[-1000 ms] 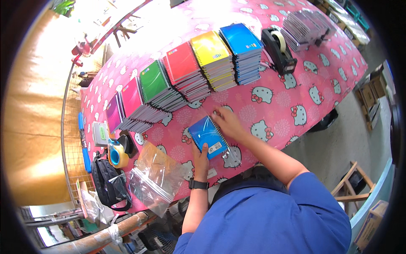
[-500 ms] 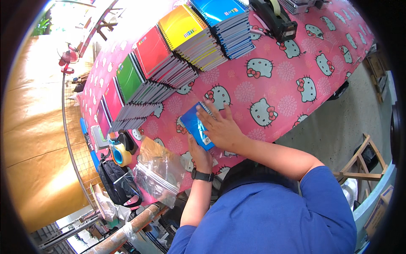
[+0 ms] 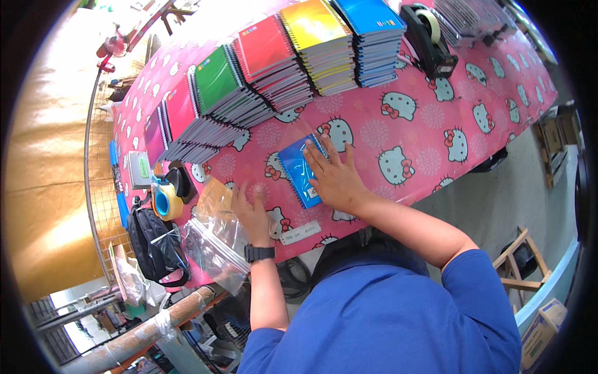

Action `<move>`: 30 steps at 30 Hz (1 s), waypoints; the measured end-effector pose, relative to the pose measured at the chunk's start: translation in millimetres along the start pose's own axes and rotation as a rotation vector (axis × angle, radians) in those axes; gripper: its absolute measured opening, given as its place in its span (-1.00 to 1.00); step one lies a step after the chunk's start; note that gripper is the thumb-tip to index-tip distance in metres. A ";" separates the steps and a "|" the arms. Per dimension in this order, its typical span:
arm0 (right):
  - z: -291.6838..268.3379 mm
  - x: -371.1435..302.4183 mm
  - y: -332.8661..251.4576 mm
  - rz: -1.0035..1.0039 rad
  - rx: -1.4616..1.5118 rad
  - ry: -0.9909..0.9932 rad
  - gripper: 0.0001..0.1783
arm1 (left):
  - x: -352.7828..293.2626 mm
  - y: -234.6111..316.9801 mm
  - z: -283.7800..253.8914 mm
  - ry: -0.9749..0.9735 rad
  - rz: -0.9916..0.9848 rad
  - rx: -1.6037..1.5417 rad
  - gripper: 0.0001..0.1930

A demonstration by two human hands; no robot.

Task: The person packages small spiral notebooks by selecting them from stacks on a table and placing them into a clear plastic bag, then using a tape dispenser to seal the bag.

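A small blue spiral notebook (image 3: pixel 298 174) lies on the pink table cover. My right hand (image 3: pixel 336 182) rests flat over its right side with the fingers spread, hiding part of the cover. To the left, my left hand (image 3: pixel 251 217) is apart from the notebook, its fingers slightly blurred, raised and separated, with nothing seen in them. Beside that hand lie clear plastic bags (image 3: pixel 215 246), partly over a brownish piece (image 3: pixel 215 196). Between my arms, a white printed strip (image 3: pixel 299 233) lies near the table's front edge.
Stacks of spiral notebooks in purple, pink, green, red (image 3: pixel 265 40), yellow (image 3: pixel 314 25) and blue (image 3: pixel 370 15) line the far side. A black tape dispenser (image 3: pixel 430 47) stands at the back right. At the left are a yellow tape roll (image 3: pixel 166 202) and a black bag (image 3: pixel 152 240).
My left hand has let go of the notebook and moved left to the plastic bags. The notebook now lies on the table under my right hand. The white strip has come into full view.
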State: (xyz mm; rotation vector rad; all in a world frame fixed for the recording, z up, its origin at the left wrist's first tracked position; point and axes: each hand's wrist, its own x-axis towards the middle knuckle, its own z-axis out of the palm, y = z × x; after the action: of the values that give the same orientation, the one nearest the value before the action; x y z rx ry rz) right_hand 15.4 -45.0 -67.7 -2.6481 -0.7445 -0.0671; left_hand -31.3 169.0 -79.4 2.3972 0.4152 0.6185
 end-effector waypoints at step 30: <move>-25.0 52.7 -16.7 0.235 0.466 -0.339 -0.76 | -29.3 28.0 -11.6 -0.423 -0.090 -0.574 -0.76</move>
State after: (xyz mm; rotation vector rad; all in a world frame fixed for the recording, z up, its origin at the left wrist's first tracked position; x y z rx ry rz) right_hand 53.5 -15.5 -30.9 -2.2923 -0.4676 0.5617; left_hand -58.1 140.8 -63.1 1.8728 0.1326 0.1442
